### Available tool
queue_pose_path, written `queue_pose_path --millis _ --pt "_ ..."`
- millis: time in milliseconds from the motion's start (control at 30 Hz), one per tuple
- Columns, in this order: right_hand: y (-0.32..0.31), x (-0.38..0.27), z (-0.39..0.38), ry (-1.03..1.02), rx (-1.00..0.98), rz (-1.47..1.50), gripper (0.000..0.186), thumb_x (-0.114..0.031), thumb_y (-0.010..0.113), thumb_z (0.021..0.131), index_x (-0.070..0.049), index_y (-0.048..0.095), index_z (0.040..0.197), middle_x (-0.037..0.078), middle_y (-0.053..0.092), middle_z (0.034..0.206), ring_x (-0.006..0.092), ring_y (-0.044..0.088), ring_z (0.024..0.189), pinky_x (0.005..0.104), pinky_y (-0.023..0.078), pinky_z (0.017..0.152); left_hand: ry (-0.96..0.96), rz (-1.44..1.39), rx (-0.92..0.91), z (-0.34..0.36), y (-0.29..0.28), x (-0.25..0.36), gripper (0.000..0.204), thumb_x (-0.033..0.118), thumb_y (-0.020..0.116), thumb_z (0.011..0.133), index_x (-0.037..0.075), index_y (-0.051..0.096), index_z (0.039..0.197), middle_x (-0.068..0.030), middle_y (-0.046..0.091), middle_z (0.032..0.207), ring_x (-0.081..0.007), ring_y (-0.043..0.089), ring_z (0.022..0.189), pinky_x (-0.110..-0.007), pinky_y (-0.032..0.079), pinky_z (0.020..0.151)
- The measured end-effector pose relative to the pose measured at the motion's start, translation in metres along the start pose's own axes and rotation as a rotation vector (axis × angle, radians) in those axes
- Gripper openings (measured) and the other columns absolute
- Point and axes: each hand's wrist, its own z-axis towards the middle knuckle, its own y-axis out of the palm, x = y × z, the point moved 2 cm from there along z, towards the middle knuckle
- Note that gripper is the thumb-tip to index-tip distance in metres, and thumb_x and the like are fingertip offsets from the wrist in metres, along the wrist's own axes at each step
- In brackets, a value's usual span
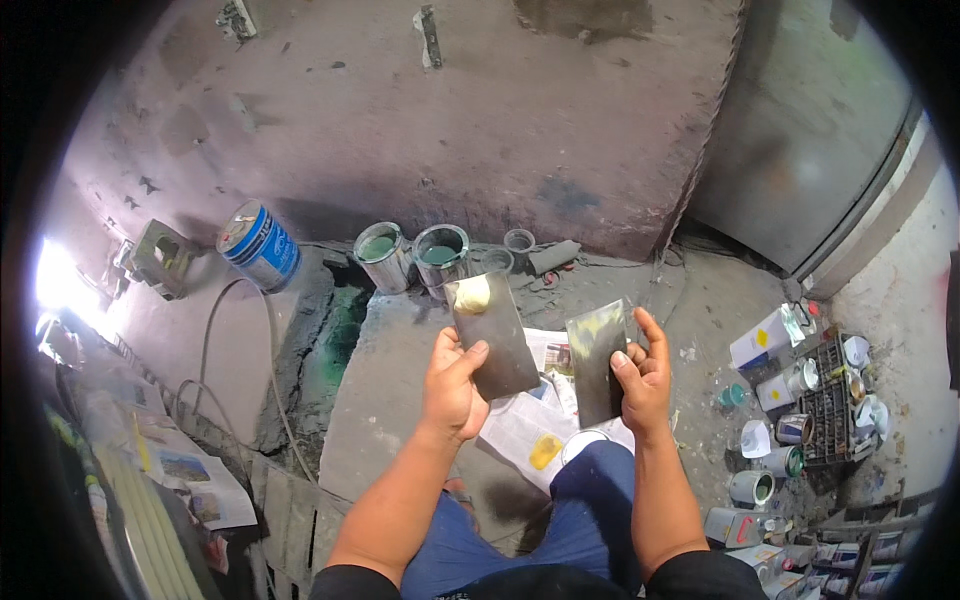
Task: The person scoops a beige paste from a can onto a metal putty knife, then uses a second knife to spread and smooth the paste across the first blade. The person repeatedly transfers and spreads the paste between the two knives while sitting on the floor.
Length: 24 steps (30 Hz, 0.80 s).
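Observation:
My left hand (458,385) grips a dark, flat rectangular putty spreader (492,345), thumb on top. A rounded dollop of pale yellow putty (472,293) sits at its far end. In my right hand (643,375) is a second dark putty spreader (598,375), its far end smeared with yellow. Its index finger points upward beside that end. The two spreaders are apart, tilted toward each other. Below them, sheets of newspaper (512,428) lie on the ground with a yellow patch of putty (545,452) and a round white lid (580,441), partly hidden by my knee.
Two open cans of green paint (384,262) (441,250) stand by the wall, with a clear cup (519,240) nearby. Further left are a blue bucket (262,248) and a hose (205,345) beside a broken gap. Several cans and a black crate (828,400) stand at right.

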Motion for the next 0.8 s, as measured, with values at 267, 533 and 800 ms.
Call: queue_pose_path --millis 267,533,800 --pt "0.01 0.036 0.009 0.283 -0.297 0.137 0.071 -0.026 0.075 0.08 -0.007 0.038 0.137 -0.007 0.046 0.07 0.0016 0.04 0.061 0.0179 0.031 0.055 -0.219 -0.081 -0.121 -0.015 0.023 -0.018 0.027 -0.001 0.048 0.088 0.003 0.042 0.114 -0.0145 0.058 0.11 -0.0237 0.06 0.102 -0.04 0.048 0.095" --pt "-0.013 -0.004 -0.003 0.165 -0.095 0.028 0.065 -0.008 0.067 0.08 -0.003 0.036 0.137 -0.001 0.056 0.086 0.0062 0.052 0.079 0.0199 0.043 0.074 0.155 0.019 -0.086 -0.013 0.017 -0.001 0.039 -0.005 0.047 0.09 0.005 0.038 0.127 -0.0126 0.055 0.12 -0.0206 0.056 0.109 -0.037 0.044 0.097" --pt "0.017 -0.006 0.0 0.139 -0.214 -0.181 0.064 -0.001 0.064 0.084 -0.005 0.033 0.139 0.006 0.058 0.104 0.014 0.056 0.098 0.0292 0.045 0.086 0.198 0.217 -0.304 -0.018 0.009 -0.012 0.041 0.0 0.047 0.094 0.003 0.041 0.134 -0.0076 0.052 0.128 -0.0166 0.05 0.116 -0.032 0.038 0.1"
